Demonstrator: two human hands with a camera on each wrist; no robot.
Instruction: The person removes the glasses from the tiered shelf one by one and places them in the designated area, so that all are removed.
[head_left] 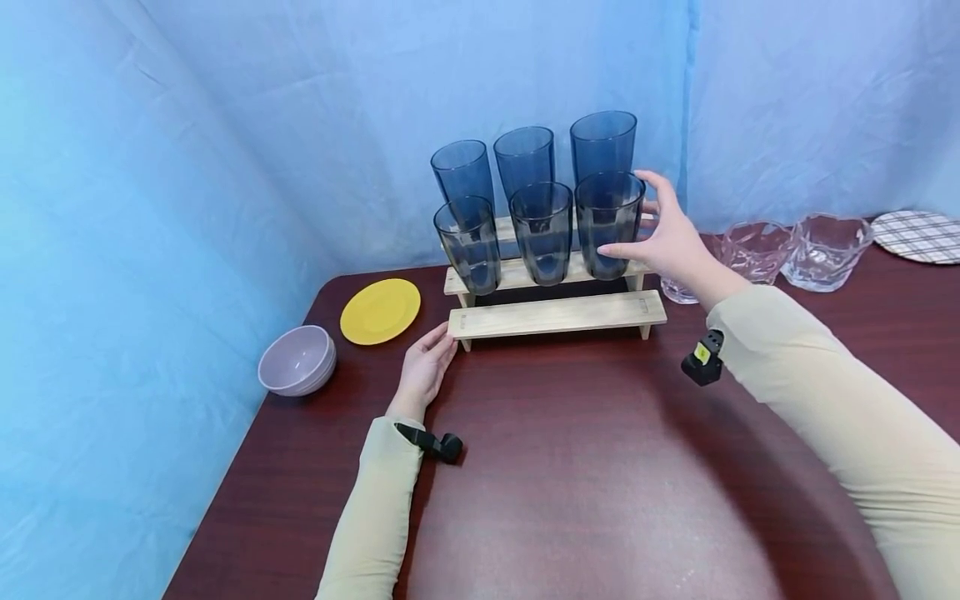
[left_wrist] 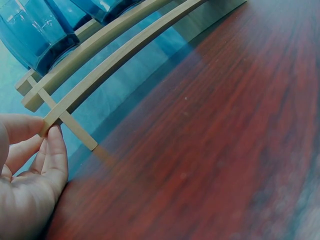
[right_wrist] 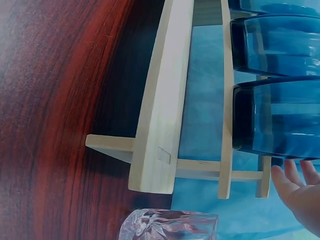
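A three-tier wooden stand (head_left: 558, 317) holds blue glasses in two rows of three, with its low front step bare. My left hand (head_left: 425, 371) pinches the left end of that front step between thumb and fingers, as the left wrist view also shows. My right hand (head_left: 671, 237) is around the right-hand front glass (head_left: 609, 225), thumb across its near side and fingers at its far right side. That glass stands upright on the middle step. Fingertips (right_wrist: 284, 182) lie against its side in the right wrist view, where the thumb is out of sight.
Clear faceted glasses (head_left: 825, 254) stand right of the stand, partly behind my right forearm. A checked round mat (head_left: 918, 236) lies farther right. A yellow plate (head_left: 380, 312) and a pale purple bowl (head_left: 297, 360) sit at left. Blue curtains hang behind the table (head_left: 570, 467).
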